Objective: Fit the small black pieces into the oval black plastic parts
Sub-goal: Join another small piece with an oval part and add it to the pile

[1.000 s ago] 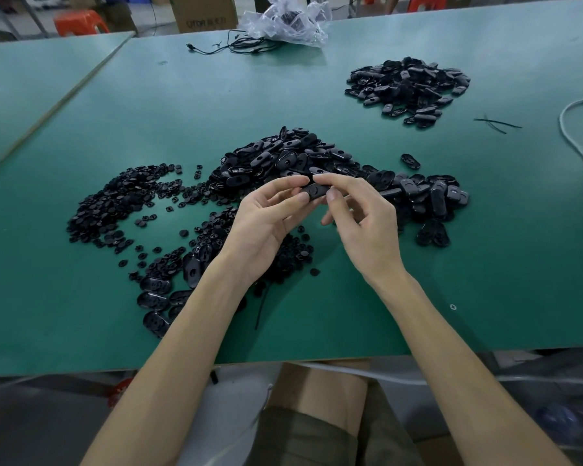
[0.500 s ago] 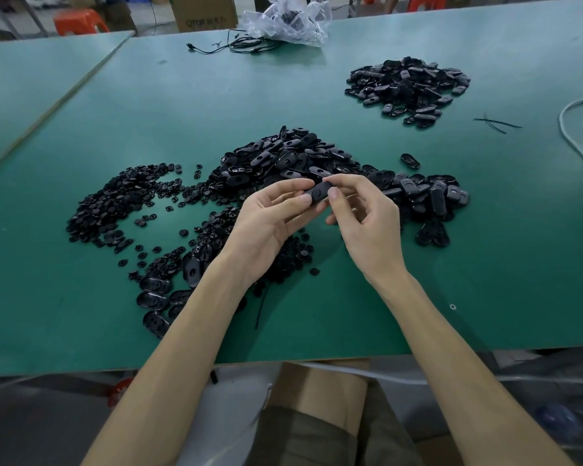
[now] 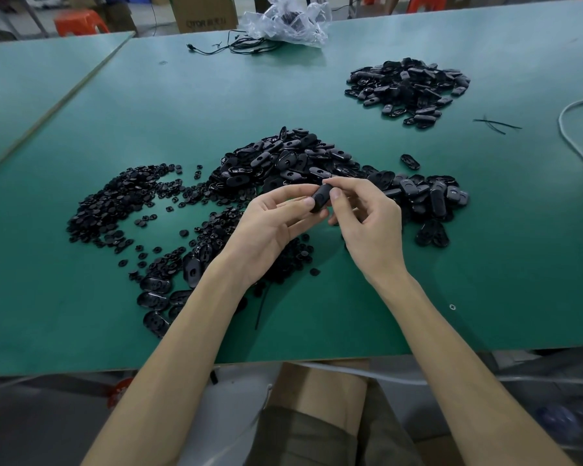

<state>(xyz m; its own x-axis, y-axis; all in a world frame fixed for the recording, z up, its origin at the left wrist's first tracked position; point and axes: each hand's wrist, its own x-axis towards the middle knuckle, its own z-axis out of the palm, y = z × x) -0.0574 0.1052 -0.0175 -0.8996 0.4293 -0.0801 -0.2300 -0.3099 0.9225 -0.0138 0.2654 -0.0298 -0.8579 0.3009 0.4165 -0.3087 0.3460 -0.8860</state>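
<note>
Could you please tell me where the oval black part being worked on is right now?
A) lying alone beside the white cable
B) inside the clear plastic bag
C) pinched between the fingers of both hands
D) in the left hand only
C: the left hand and the right hand both pinch the oval black part, above the green table.
</note>
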